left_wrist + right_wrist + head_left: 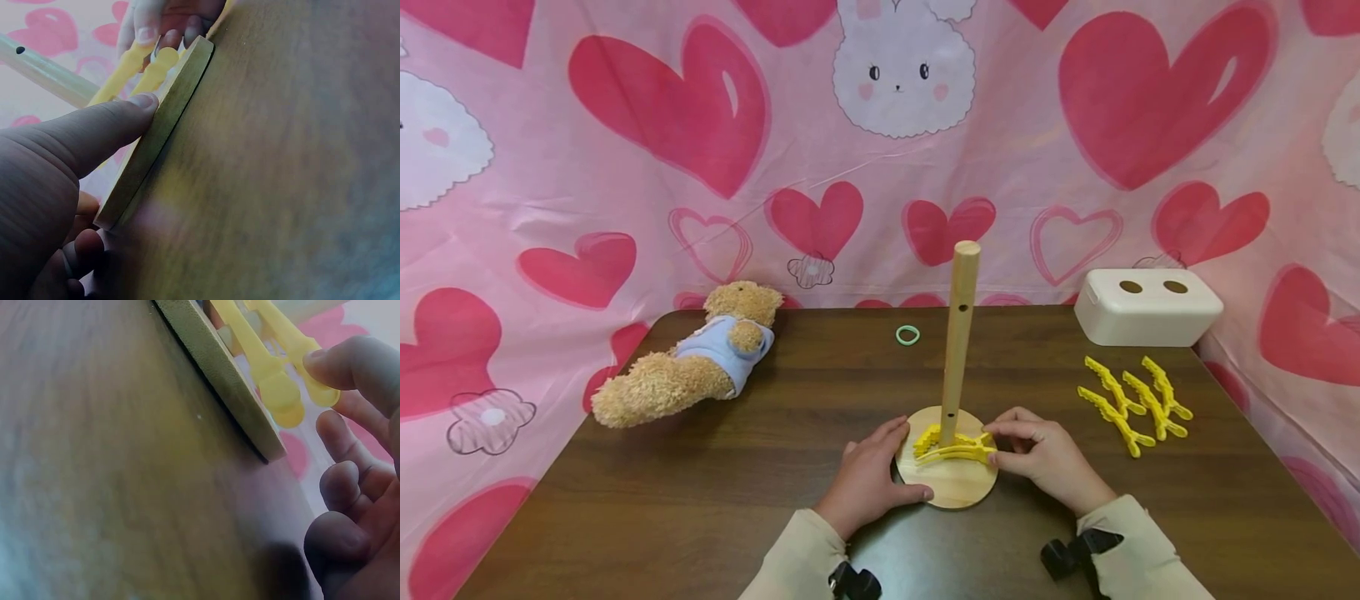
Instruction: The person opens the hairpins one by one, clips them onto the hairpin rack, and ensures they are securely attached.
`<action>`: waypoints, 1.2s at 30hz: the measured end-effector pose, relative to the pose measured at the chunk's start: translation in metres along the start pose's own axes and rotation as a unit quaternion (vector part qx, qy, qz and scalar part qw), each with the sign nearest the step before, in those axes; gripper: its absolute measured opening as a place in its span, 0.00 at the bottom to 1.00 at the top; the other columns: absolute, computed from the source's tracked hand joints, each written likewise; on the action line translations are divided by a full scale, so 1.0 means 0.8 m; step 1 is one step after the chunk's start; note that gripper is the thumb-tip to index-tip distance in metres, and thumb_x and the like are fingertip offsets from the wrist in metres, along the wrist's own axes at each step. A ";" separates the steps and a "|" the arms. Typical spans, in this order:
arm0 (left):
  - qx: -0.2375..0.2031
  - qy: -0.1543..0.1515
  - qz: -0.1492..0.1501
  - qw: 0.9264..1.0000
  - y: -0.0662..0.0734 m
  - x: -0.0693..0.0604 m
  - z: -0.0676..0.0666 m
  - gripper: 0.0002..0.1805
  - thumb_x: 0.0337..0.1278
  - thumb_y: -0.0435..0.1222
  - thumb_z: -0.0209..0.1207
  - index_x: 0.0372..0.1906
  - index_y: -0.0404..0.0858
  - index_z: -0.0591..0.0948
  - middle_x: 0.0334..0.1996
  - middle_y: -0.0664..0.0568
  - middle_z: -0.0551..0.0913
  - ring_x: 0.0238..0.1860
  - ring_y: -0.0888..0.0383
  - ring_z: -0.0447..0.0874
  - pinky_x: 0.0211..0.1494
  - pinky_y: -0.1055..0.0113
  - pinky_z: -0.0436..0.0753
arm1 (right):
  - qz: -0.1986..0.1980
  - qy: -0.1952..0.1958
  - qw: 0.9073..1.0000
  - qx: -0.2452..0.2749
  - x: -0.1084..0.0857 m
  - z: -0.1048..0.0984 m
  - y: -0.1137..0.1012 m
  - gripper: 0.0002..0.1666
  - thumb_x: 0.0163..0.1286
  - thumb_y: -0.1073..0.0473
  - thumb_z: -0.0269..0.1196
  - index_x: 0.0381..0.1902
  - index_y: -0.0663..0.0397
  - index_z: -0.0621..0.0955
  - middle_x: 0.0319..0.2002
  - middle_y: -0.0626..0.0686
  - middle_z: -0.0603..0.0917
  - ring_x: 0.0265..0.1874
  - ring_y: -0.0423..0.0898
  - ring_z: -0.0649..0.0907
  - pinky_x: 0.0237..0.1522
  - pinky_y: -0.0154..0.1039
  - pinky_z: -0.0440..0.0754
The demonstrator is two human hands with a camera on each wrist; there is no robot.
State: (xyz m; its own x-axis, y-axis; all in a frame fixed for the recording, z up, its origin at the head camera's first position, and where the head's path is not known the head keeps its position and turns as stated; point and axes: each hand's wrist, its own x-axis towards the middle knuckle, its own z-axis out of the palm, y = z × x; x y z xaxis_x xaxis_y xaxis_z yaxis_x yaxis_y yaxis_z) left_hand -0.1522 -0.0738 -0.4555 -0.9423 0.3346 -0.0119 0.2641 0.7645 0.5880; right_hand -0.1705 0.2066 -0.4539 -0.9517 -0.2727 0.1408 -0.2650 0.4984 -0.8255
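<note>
A wooden stand, with an upright post [960,350] on a round base [951,492], stands in the middle of the table. My left hand [874,475] grips the base's left rim, thumb on top and fingers around the far side. Yellow alligator hair clips [958,452] lie around the foot of the post. Near the base's right edge, my right hand [1048,458] pinches the end of one clip between thumb and forefinger. Two clip ends show in the right wrist view: the pinched clip [322,394] and another clip [278,394] beside it, closer to the base.
Several more yellow clips [1156,404] lie at the right. Behind them stands a white box [1138,325] with two round holes. A green ring [907,335] lies beyond the stand, and a teddy bear [715,354] in a blue shirt lies at the left. A pink curtain [880,167] hangs behind.
</note>
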 end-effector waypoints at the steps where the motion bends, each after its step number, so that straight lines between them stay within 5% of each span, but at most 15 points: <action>1: 0.000 0.000 0.000 1.000 0.000 0.000 0.000 0.55 0.42 0.59 0.75 0.74 0.38 0.68 0.74 0.51 0.67 0.69 0.49 0.70 0.56 0.51 0.65 | 0.001 -0.002 1.000 0.002 0.000 -0.001 0.000 0.15 0.56 0.58 0.77 0.43 0.46 0.90 0.39 0.47 0.81 0.30 0.45 0.75 0.30 0.35 0.72; 23: -0.002 -0.004 -0.002 1.000 0.001 -0.001 -0.001 0.54 0.42 0.60 0.75 0.74 0.39 0.69 0.74 0.52 0.67 0.69 0.50 0.70 0.54 0.53 0.65 | 0.037 -0.032 0.998 0.025 -0.006 -0.008 0.004 0.24 0.59 0.52 0.76 0.54 0.46 0.86 0.45 0.49 0.83 0.32 0.45 0.76 0.32 0.35 0.73; 29: -0.002 -0.005 0.000 1.000 0.000 -0.002 -0.002 0.54 0.43 0.60 0.74 0.74 0.39 0.69 0.74 0.51 0.67 0.69 0.50 0.70 0.53 0.54 0.65 | 0.059 0.002 0.997 0.052 -0.017 -0.014 0.000 0.23 0.61 0.54 0.75 0.54 0.51 0.84 0.45 0.52 0.84 0.31 0.45 0.77 0.31 0.36 0.75; 36: -0.004 -0.006 0.002 1.000 0.001 -0.002 -0.003 0.54 0.43 0.59 0.75 0.74 0.39 0.68 0.74 0.51 0.67 0.69 0.50 0.70 0.56 0.51 0.65 | 0.065 0.072 0.995 -0.028 -0.030 -0.034 0.006 0.22 0.63 0.53 0.73 0.54 0.52 0.84 0.45 0.52 0.85 0.29 0.43 0.75 0.30 0.35 0.73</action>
State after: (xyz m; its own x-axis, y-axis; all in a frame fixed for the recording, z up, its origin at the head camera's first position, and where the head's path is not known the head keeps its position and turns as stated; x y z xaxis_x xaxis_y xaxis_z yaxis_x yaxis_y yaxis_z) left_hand -0.1510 -0.0750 -0.4531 -0.9388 0.3440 -0.0191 0.2659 0.7588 0.5946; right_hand -0.1530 0.2376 -0.4464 -0.9899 -0.0835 0.1148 -0.1419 0.5684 -0.8104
